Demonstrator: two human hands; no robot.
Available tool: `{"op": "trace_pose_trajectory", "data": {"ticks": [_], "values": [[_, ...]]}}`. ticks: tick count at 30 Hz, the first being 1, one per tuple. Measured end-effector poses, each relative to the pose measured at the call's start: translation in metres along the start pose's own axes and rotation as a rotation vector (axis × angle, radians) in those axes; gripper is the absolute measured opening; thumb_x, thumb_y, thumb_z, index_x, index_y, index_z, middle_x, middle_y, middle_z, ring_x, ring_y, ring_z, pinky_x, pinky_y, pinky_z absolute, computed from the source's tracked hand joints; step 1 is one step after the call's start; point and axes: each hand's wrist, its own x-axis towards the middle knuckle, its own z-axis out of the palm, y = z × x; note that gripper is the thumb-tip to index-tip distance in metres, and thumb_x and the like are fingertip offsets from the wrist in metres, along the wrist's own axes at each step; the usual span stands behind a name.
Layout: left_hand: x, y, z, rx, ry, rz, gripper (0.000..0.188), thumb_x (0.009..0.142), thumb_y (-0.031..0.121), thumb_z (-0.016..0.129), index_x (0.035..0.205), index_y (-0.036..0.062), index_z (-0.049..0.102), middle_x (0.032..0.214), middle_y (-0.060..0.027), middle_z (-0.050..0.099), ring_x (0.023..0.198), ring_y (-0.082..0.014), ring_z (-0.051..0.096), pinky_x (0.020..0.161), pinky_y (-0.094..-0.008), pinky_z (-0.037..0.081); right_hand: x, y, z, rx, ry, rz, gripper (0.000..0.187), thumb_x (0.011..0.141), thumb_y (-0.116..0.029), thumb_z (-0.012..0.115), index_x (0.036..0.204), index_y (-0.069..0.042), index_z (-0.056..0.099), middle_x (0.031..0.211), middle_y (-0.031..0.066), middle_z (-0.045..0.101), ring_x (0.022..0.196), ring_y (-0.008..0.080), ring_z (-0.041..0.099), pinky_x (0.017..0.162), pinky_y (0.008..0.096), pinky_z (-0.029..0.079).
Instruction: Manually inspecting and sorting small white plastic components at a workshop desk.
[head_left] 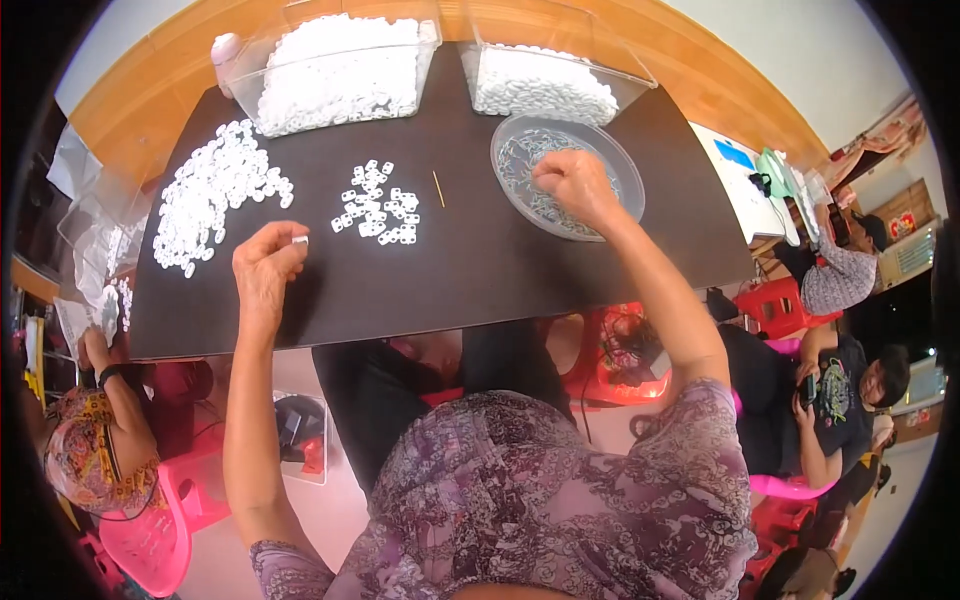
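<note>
My left hand (266, 265) is raised over the left front of the dark table, its thumb and fingers pinched on a small white plastic piece (301, 240). My right hand (580, 184) is over a round translucent bowl (625, 175) holding many thin, silvery metal pieces (525, 165). Its fingers are closed together, and whatever is between them is hidden. Midway between my hands lies a group of white two-holed pieces (375, 215), with a thin yellow stick (438, 189) to its right. Farther left spreads a large loose pile of white oval pieces (210, 195).
Two clear plastic bins, a left one (345, 75) and a right one (540, 85), stand at the table's far edge, filled with white pieces. A pink bottle (226, 55) is beside the left bin. People sit on both sides, near a pink chair (150, 545) and red stools (625, 360).
</note>
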Motion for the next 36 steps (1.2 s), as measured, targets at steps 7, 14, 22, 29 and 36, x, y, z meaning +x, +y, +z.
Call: {"op": "trace_pose_trajectory", "data": {"ticks": [7, 14, 22, 29, 36], "values": [[-0.033, 0.0, 0.011, -0.266, -0.017, -0.041, 0.015, 0.08, 0.005, 0.064, 0.092, -0.0031, 0.063, 0.074, -0.0073, 0.062, 0.061, -0.0113, 0.056, 0.054, -0.0221, 0.043, 0.004, 0.019, 0.015, -0.315, -0.082, -0.099, 0.009, 0.075, -0.012, 0.061, 0.079, -0.008, 0.067, 0.078, 0.0154, 0.063, 0.078, 0.0337, 0.059, 0.069, 0.0436, 0.046], [-0.056, 0.008, 0.024, -0.389, -0.011, -0.06, 0.013, 0.081, 0.0, 0.062, 0.094, -0.0032, 0.062, 0.079, -0.0121, 0.065, 0.062, -0.0139, 0.06, 0.054, -0.0232, 0.048, 0.007, 0.022, 0.014, -0.237, -0.054, -0.17, 0.006, 0.073, -0.012, 0.06, 0.073, -0.007, 0.064, 0.077, 0.0152, 0.062, 0.079, 0.0336, 0.058, 0.069, 0.0447, 0.045], [-0.083, 0.013, 0.046, -0.497, -0.058, -0.088, 0.008, 0.083, 0.001, 0.061, 0.09, -0.0005, 0.059, 0.078, -0.0136, 0.065, 0.06, -0.015, 0.061, 0.052, -0.0245, 0.049, 0.014, 0.018, 0.027, -0.321, -0.102, -0.09, 0.012, 0.072, -0.013, 0.06, 0.067, -0.003, 0.062, 0.067, 0.0188, 0.06, 0.07, 0.0367, 0.06, 0.064, 0.0468, 0.045], [-0.107, 0.018, 0.056, -0.534, -0.036, -0.117, 0.007, 0.083, 0.001, 0.061, 0.09, -0.0013, 0.059, 0.076, -0.0132, 0.065, 0.059, -0.0159, 0.061, 0.051, -0.0248, 0.049, 0.02, 0.016, 0.03, -0.342, -0.092, 0.011, 0.014, 0.07, -0.009, 0.057, 0.063, 0.004, 0.06, 0.069, 0.0261, 0.059, 0.071, 0.0421, 0.061, 0.063, 0.0481, 0.048], [-0.128, 0.018, 0.067, -0.577, -0.04, -0.119, 0.007, 0.083, 0.001, 0.061, 0.09, -0.0017, 0.06, 0.076, -0.013, 0.065, 0.058, -0.0153, 0.061, 0.051, -0.0239, 0.049, 0.02, 0.015, 0.03, -0.299, -0.095, 0.023, 0.018, 0.065, -0.012, 0.058, 0.063, 0.006, 0.058, 0.07, 0.0284, 0.059, 0.071, 0.044, 0.06, 0.064, 0.0494, 0.047]]}}
